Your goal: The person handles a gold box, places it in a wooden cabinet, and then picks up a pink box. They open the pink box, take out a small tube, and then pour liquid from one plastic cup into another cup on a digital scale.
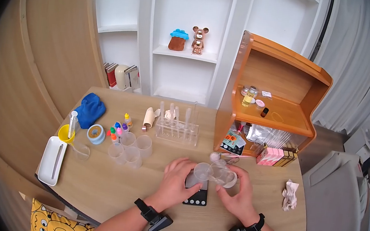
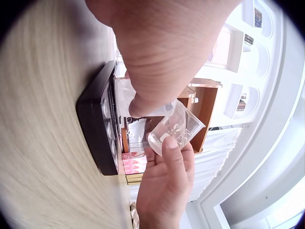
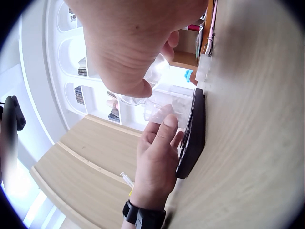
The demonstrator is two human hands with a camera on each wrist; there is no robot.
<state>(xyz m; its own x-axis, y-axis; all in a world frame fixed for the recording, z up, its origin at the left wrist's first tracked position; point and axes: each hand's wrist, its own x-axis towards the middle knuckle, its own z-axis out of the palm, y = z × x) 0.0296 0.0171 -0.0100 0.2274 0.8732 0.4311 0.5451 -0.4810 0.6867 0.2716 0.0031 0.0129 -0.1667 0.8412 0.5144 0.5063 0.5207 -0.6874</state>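
Observation:
Over a black scale [image 1: 196, 198] with a row of round buttons, both hands hold clear plastic cups. My right hand [image 1: 240, 197] grips a tilted measuring cup [image 1: 224, 176], its printed markings visible in the left wrist view [image 2: 177, 130]. In my left hand [image 1: 178, 179], thumb and fingers pinch a smaller clear cup [image 1: 201, 171], also seen in the right wrist view [image 3: 158, 112]. The two cups are close together; whether they touch I cannot tell. The scale's dark edge [image 2: 97, 126] stands beside the left hand [image 2: 157, 52].
Several empty-looking clear cups [image 1: 133, 156] and small coloured bottles [image 1: 118, 131] stand left of the hands. Behind are a test tube rack [image 1: 177, 131] and a wooden shelf unit [image 1: 282, 110]. A white tray [image 1: 45, 163] lies far left, a crumpled cloth [image 1: 290, 195] at the right.

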